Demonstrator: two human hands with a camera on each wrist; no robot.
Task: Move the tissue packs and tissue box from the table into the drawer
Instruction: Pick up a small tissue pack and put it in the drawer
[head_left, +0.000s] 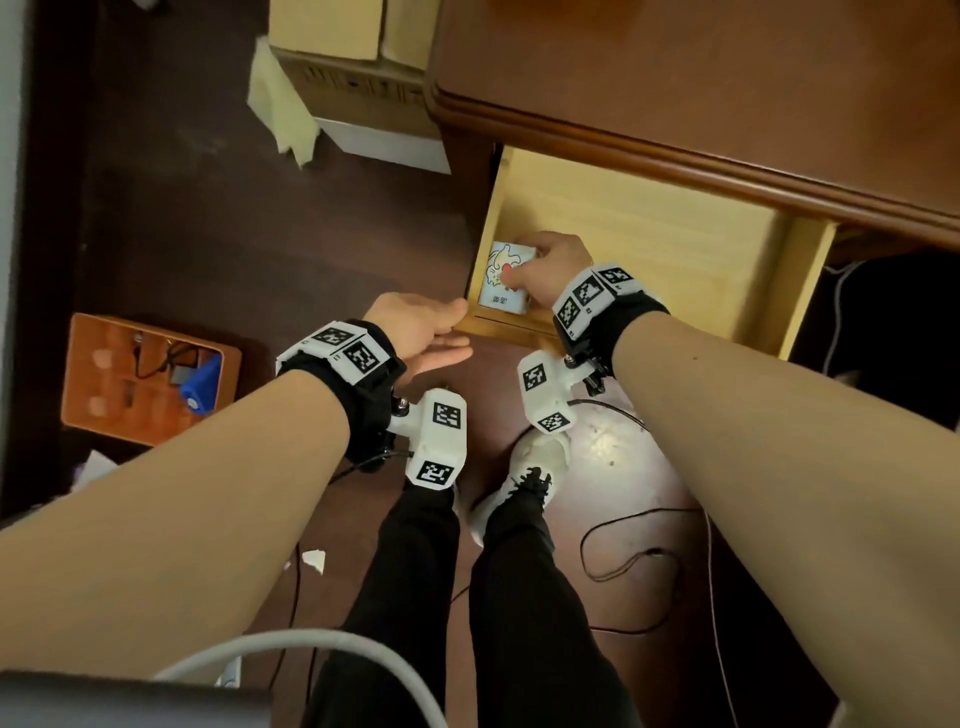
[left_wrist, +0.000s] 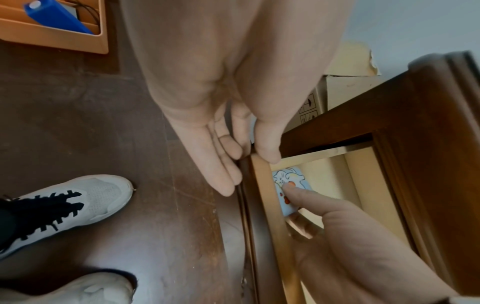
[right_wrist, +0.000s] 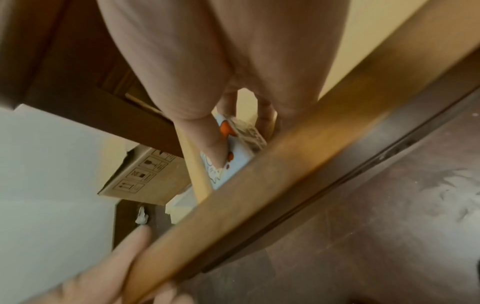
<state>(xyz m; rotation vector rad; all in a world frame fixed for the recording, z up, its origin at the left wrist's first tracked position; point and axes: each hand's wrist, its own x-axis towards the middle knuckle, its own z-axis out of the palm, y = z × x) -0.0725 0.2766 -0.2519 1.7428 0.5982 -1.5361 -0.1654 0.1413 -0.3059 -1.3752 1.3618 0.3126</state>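
The pale wooden drawer (head_left: 649, 234) stands pulled out under the brown desk top (head_left: 727, 78). In its front left corner my right hand (head_left: 519, 260) pinches a light blue tissue pack (head_left: 506, 278) printed with a white cartoon animal and red spots. The thumb lies on the pack's face (left_wrist: 298, 176) and the fingers are behind it (right_wrist: 239, 162). My left hand (head_left: 447, 332) is at the left end of the drawer front (left_wrist: 262, 205): straight fingers against the outer face, thumb resting on the rim. No tissue box or other pack is in view.
Cardboard boxes (head_left: 358, 67) stand on the dark floor left of the desk. An orange tray (head_left: 145, 379) with a blue object lies at the left. Black cables (head_left: 634, 561) trail across the floor by my shoes (head_left: 530, 467). The rest of the drawer floor is bare wood.
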